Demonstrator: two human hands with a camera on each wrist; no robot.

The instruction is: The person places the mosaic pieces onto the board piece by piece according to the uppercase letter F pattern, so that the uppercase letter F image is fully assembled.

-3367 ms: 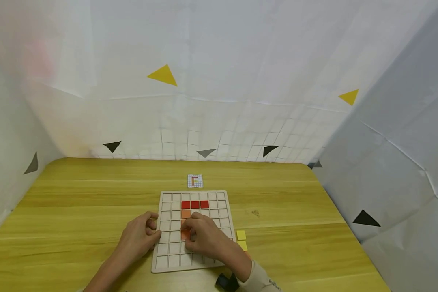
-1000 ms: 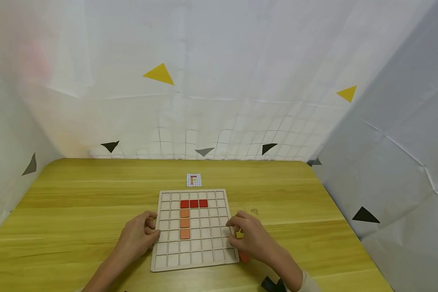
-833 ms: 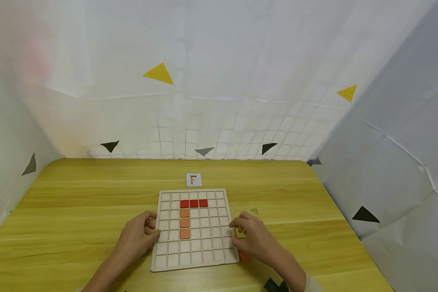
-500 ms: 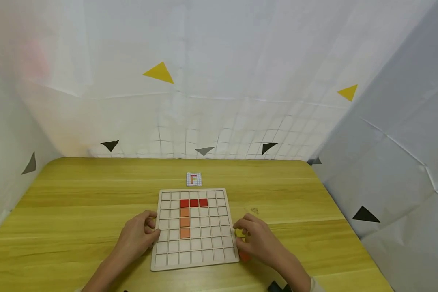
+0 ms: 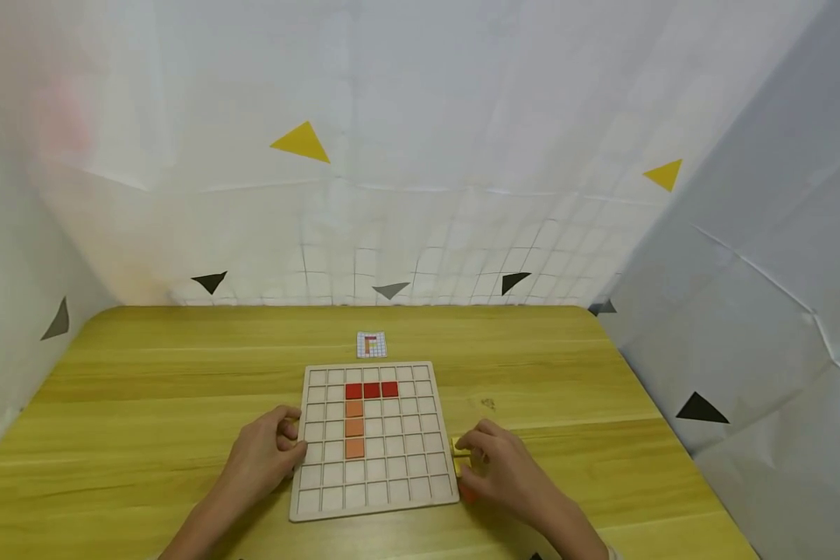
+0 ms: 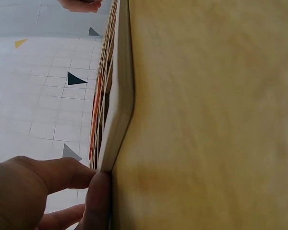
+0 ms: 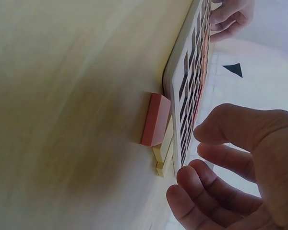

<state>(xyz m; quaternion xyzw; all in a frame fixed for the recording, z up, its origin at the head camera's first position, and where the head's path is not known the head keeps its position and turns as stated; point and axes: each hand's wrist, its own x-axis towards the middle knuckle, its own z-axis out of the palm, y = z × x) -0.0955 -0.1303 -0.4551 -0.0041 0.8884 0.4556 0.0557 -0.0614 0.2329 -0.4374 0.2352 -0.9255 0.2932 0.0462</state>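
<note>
Pale sheets (image 5: 462,93) wall in the far, left and right sides, printed with yellow, black and grey triangles and, low on the far side, a thin-lined grid. Before them spreads a wood-grained, yellowish table (image 5: 147,373).

The gridded board (image 5: 415,445) lies flat on the table's near half, its cells in seven columns and seven rows. At its left edge the person's left hand (image 5: 269,451) holds the rim, fingers bent, thumb and a finger pressed to the edge. The right hand (image 5: 504,467) hovers off the right edge, over the loose pieces, its fingers bent and parted from the thumb with a gap between the tips.

Just beyond the board's far edge lies a small card (image 5: 371,344) bearing a little coloured figure on a grid.

Three red tiles (image 5: 371,390) sit side by side in the second row from the far edge, third to fifth columns from the left. Three orange tiles (image 5: 354,428) run nearward below the leftmost red one. Just beside the right edge lie yellow tiles (image 7: 161,152), partly hidden by the right hand in the head view, and, nearer, a reddish-orange piece (image 7: 156,120).
</note>
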